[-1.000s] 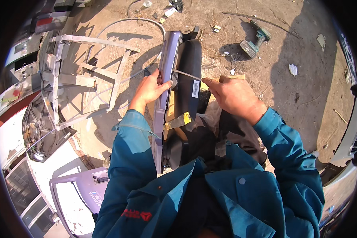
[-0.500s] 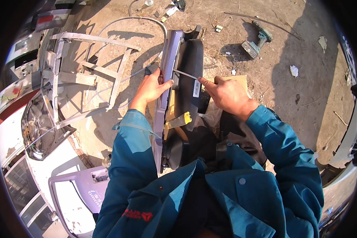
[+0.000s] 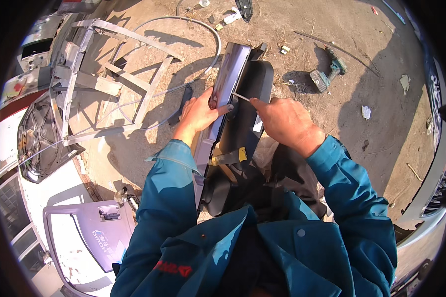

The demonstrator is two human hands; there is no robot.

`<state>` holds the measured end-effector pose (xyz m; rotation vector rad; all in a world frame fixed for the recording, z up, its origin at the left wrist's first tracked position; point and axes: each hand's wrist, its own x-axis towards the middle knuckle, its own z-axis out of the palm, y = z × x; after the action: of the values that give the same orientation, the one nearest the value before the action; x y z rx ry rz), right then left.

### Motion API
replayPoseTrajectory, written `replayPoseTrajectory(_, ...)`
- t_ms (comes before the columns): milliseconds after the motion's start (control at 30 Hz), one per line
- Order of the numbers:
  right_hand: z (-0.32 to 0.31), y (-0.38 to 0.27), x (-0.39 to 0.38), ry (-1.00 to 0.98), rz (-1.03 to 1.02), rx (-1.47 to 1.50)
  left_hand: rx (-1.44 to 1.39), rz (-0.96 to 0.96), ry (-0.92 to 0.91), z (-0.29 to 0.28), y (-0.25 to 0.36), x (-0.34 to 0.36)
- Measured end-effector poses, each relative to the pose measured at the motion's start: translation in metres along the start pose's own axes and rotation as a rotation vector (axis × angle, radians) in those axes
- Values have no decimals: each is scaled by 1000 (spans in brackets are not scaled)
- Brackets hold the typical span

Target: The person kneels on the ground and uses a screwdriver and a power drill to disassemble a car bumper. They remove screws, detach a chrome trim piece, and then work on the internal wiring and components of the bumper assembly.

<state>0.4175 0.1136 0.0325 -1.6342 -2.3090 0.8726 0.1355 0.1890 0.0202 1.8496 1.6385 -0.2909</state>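
A long purple-painted panel (image 3: 231, 67) stands on edge in front of me, tilted slightly right at its far end. Black plastic parts (image 3: 258, 81) run along its right side. My left hand (image 3: 201, 114) grips the panel from the left, thumb over the top edge. In my closed right hand (image 3: 288, 120) is a tool with a thin metal shaft (image 3: 241, 96); its handle is hidden by my fingers. The shaft points left, its end at the seam between panel and black plastic. Nearer me, a yellow-ended piece (image 3: 242, 154) lies across the black plastic.
A teal cordless drill (image 3: 328, 74) lies on the dirt at the far right. Left stands a metal frame (image 3: 146, 86) with a looped hose (image 3: 218, 44) behind it. A purple vehicle door (image 3: 104, 232) lies at the lower left, and a silver car part (image 3: 431, 198) borders the right.
The panel's far end now leans further right in view. My right hand has come nearer the seam, and less of the metal shaft shows. Both hands keep their grip.
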Motion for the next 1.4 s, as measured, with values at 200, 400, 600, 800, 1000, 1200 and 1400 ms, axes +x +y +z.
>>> replayPoseTrajectory(200, -16, 3, -2, -28, -65, -119, -231, 47, 149, 47, -18, -3)
replayPoseTrajectory(400, -46, -12, 16, -185, -83, -275, -135, 7, 110, 47, -15, -2)
replayPoseTrajectory(600, -57, -26, 24, -252, -75, -301, -135, 11, 26, 37, -16, 1)
replayPoseTrajectory(800, -61, -24, 28, -235, -154, -292, -61, 35, 17, 39, -18, 6)
replayPoseTrajectory(1000, -68, -25, 44, -337, -154, -361, -51, 70, -5, 36, -9, 1)
replayPoseTrajectory(1200, -62, -21, 40, -332, -114, -331, -166, 71, 73, 34, -18, 3)
replayPoseTrajectory(1400, -26, 0, 6, -115, -75, -131, -143, 87, 110, 40, -28, 6)
